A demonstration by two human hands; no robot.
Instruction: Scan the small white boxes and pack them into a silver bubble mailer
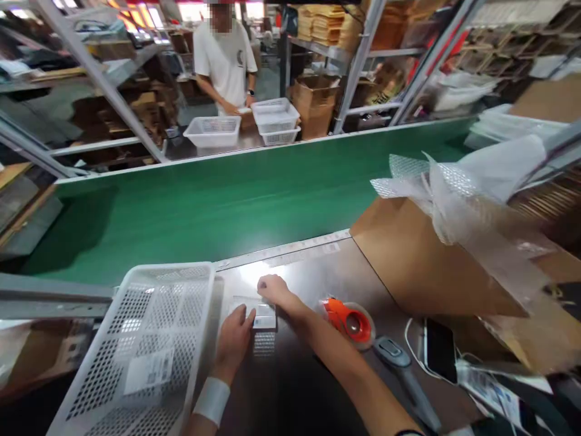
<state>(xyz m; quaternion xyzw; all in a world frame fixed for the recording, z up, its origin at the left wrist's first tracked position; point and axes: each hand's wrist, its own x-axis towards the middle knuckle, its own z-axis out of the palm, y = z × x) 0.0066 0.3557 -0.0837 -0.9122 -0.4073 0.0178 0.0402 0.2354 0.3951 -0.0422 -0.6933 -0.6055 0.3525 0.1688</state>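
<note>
A small flat packet (264, 317) with a white label lies on the metal worktable, clear plastic showing around it. My left hand (232, 342) grips the packet at its left edge, thumb on top and the other fingers partly hidden. Just above the packet's far edge, my right hand (273, 289) is curled with thumb and fingertips together; what they pinch, if anything, I cannot make out. An orange tape dispenser (347, 321) with a roll of tape lies to the right of my right forearm.
A white plastic basket (209, 303) holding a labelled packet stands at left. Beyond the worktable (290, 381) runs a green conveyor belt (227, 200). On the right are a grey handheld scanner (403, 375), a phone (440, 350), cardboard and bubble wrap (454, 188). A person (226, 60) stands across the belt.
</note>
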